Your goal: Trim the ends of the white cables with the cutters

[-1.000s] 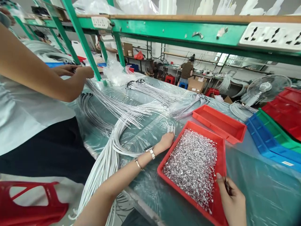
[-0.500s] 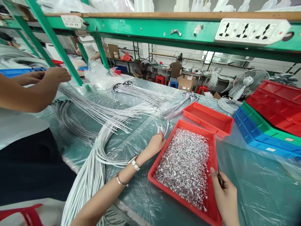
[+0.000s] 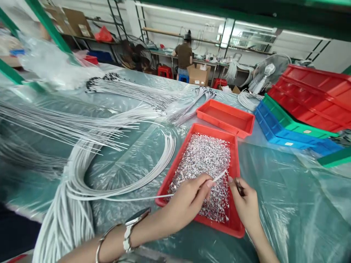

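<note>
At lower centre of the frame, the left hand pinches a white cable, its tip above a red plastic tray of silvery metal pieces. At lower right, the right hand curls closed around a dark tool.

Beyond the stacked plastic crates, we see a white electric fan, a cardboard box and a red stool.

- We pinch one thin white cable in our left hand, its tip slanting up and rightward over the red tray.
- We see this rectangular tray flat on the tabletop, small silvery pieces piled inside.
- Our right hand holds a dark object, mostly hidden.
</note>
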The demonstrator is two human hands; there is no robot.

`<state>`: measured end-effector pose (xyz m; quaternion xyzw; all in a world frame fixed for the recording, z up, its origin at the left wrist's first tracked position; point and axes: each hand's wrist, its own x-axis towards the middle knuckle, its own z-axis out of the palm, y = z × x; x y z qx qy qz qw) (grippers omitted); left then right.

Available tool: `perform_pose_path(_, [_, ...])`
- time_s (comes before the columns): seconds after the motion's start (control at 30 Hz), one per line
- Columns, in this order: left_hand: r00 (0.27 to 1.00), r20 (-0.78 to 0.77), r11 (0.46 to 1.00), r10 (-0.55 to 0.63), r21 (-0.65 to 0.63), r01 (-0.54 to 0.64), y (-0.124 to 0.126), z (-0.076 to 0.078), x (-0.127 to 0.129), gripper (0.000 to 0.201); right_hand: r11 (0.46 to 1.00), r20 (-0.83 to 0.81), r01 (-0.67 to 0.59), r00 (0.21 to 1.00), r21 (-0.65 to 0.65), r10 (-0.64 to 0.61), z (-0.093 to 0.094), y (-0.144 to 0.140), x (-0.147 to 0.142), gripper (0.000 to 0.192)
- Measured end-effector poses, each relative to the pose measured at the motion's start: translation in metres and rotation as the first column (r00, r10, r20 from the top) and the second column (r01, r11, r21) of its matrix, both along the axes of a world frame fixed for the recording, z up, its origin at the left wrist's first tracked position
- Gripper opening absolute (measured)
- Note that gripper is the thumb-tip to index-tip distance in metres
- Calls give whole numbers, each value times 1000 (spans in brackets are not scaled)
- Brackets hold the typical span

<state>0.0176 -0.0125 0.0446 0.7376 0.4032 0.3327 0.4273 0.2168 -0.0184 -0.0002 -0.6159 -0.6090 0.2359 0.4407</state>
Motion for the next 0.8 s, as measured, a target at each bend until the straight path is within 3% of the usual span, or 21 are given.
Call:
perform_pose_path(0.17, [993,50,989,-104,-101,109,-13,1,11,33,1000,-4,-21,1000,-13,21,3,-1,-1,37])
perform_pose_path(0.27, [991,55,989,-121,-78,125,-13,-5,12,32,1000,-11,-27,1000,-13,27,5,-2,-2,38])
perform_pose_path(0.37, [995,25,990,-99,104,96,-14,-13,10,23,999,-19,-42,999,-7,42,6,-3,-2,36])
perform_pose_path(0.43, [997,8,962,-83,261,78,-14,-16,8,18,998,-25,-56,998,3,56,7,-5,-2,36])
perform_pose_path(0.5, [997,-11,943,-75,324,74,-12,-18,7,17,997,-31,-71,997,18,72,8,-7,-3,35])
perform_pose_path(0.67, [998,26,978,-51,202,45,-4,-20,8,18,988,-54,-145,988,49,148,16,-15,-7,31])
perform_pose_path(0.8, [996,86,989,-1,148,-12,-1,-25,9,21,964,-101,-263,959,30,264,21,-23,-11,13])
